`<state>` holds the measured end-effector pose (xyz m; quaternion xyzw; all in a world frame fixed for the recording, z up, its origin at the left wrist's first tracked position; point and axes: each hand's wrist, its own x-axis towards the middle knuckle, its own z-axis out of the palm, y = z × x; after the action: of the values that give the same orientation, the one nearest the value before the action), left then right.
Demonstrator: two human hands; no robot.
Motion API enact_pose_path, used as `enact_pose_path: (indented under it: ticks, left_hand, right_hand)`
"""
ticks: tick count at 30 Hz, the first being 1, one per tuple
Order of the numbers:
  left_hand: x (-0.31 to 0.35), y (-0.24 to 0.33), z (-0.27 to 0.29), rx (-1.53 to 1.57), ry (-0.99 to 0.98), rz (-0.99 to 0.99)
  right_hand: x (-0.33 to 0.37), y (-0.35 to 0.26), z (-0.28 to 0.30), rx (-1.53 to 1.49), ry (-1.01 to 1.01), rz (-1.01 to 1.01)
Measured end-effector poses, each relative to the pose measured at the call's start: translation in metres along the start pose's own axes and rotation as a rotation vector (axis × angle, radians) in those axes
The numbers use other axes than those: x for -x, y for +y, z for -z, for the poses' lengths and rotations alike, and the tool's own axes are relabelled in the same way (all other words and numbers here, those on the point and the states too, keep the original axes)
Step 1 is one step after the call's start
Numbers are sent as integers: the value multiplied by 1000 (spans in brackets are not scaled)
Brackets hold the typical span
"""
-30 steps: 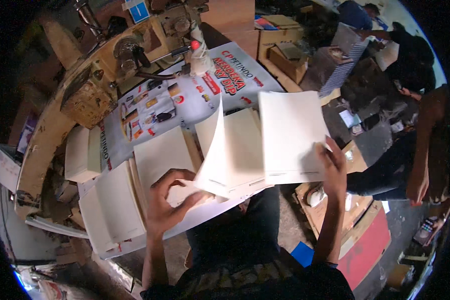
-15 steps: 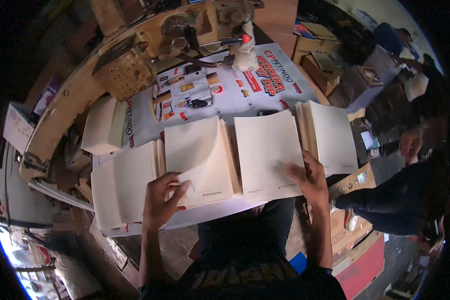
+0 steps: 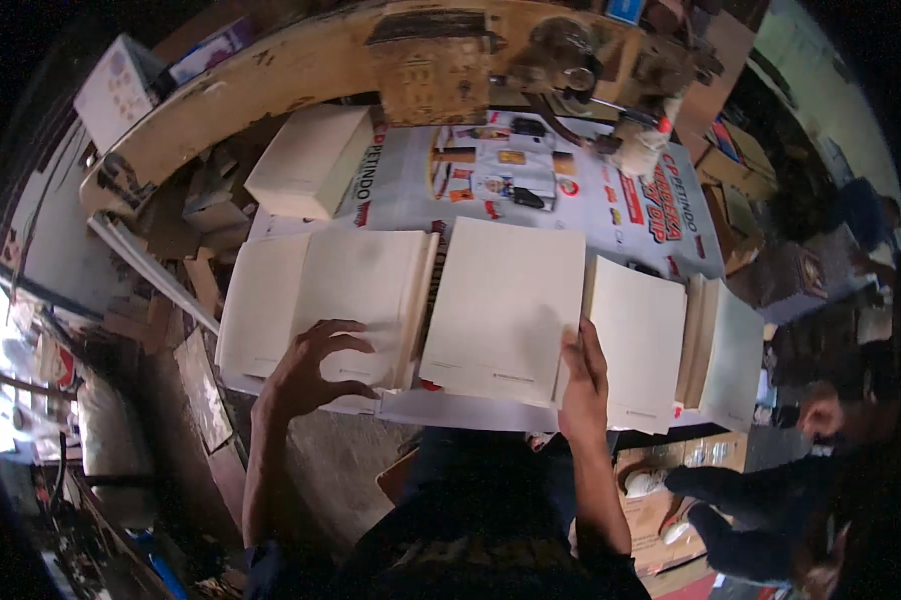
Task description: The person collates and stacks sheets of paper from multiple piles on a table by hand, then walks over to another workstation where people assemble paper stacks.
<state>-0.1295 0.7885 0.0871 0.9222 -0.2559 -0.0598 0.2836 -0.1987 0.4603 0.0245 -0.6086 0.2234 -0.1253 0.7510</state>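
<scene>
Stacks of cream paper sheets lie in a row across the table. My right hand (image 3: 584,385) grips the right edge of the middle paper stack (image 3: 501,300), its thumb near the top face and its fingers along the side. Over the lower part of the paper stack (image 3: 361,275) to its left hovers my left hand (image 3: 316,370), fingers curved and apart, holding nothing. Whether its fingertips touch the paper I cannot tell. Another paper stack (image 3: 261,300) overlaps that one at the far left. To the right lie a paper stack (image 3: 639,335) and a further paper stack (image 3: 736,350).
A thick paper block (image 3: 306,165) sits at the back left on the printed banner (image 3: 401,190) covering the table. Behind stands an old machine (image 3: 436,70) with a curved wooden edge. Cardboard boxes (image 3: 736,160) are at the back right. Another person's legs (image 3: 741,500) show at lower right.
The view has turned left. My left hand has let go of a lifted sheet on the middle stack and moved left. My right hand has shifted from the stack to its right onto the middle one.
</scene>
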Motion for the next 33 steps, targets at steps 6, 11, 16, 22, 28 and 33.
enact_pose_path:
  ticks: [6,11,16,22,28,33]
  left_hand:
    - [7,-6,5,498,122,480]
    - [30,-37,-11,651,413,368]
    - [41,-55,-23,1163,755,298]
    - [30,-126,-14,651,683,252]
    - [9,-68,9,416,540,330]
    - [40,-2,64,-1,475,392]
  right_hand:
    - [0,-7,-7,443,-167,325]
    - [7,-19,-18,-239,16,-18]
    - [28,-45,-50,-121,-65,27]
    - [28,19,-144,193,-486,261]
    - [11,87,-181,-93,-741,270]
    - [40,16,-172,-373,-823,126]
